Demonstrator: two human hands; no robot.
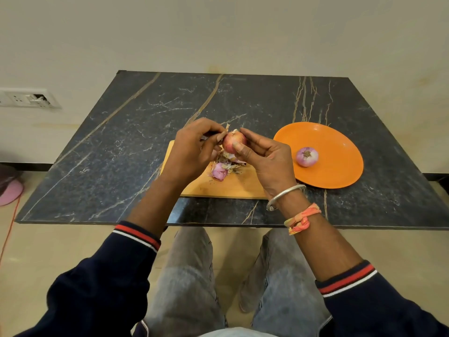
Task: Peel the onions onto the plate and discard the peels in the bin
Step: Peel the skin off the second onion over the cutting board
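A reddish onion (232,141) with dry skin is held above the wooden cutting board (218,187) between both hands. My right hand (266,159) grips it from the right with thumb and fingers. My left hand (192,149) pinches a flap of its papery skin at the onion's left side. Below the onion, a heap of onion peels (224,167) lies on the board. A peeled purple-white onion (307,156) sits on the orange plate (340,152) to the right. No bin is in view.
The dark marble table (136,132) carries the board near its front edge and the plate at right. A pink object (9,192) sits on the floor at far left beside an orange cable (9,229). A wall socket (26,97) is at left.
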